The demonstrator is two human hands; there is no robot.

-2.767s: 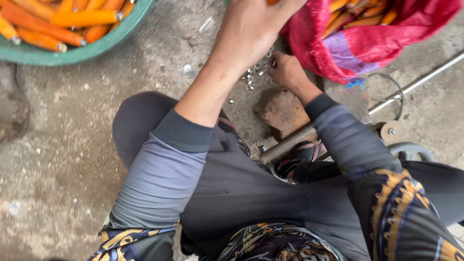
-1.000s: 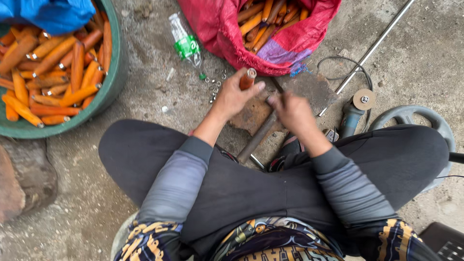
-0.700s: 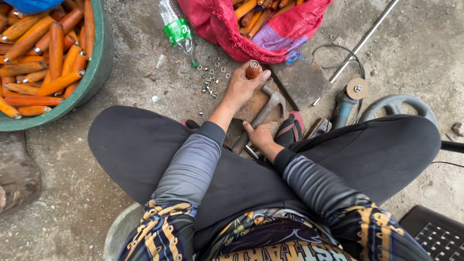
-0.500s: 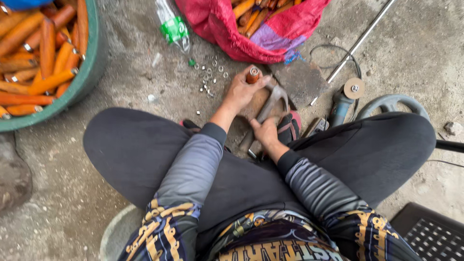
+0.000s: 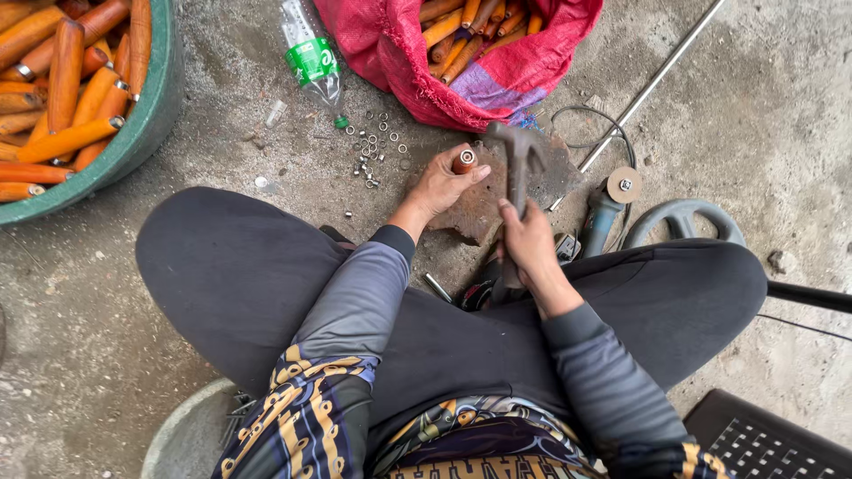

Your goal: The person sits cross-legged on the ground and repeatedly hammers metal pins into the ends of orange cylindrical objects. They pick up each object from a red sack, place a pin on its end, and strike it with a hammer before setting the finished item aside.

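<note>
Surface: bare grey concrete floor (image 5: 781,133), rough, stained, with grit and small debris. Person seated low, knees apart, dark trousers, grey sleeves.

Landmark: rusty flat metal block (image 5: 479,208) on the floor between the knees.

Left hand (image 5: 441,182): fingers pressed around a short orange wooden handle (image 5: 464,161), held upright on the block's far left part; a metal ring sits on the handle's top end.

Right hand (image 5: 530,244): closed around the shaft of a hammer (image 5: 516,164), near the block's right edge. The hammer head is raised above the block's far side, just right of the handle, not touching it.

Beyond the block: red sack (image 5: 417,62), open, holding more orange handles. Left of the block: scatter of small metal rings (image 5: 373,151), then a clear plastic bottle (image 5: 315,58) lying on its side. Far left: green basin (image 5: 146,124) full of orange handles. Right of the block: angle grinder (image 5: 608,208) with cord, a thin metal rod (image 5: 657,84), a grey ring-shaped part (image 5: 683,222).
</note>
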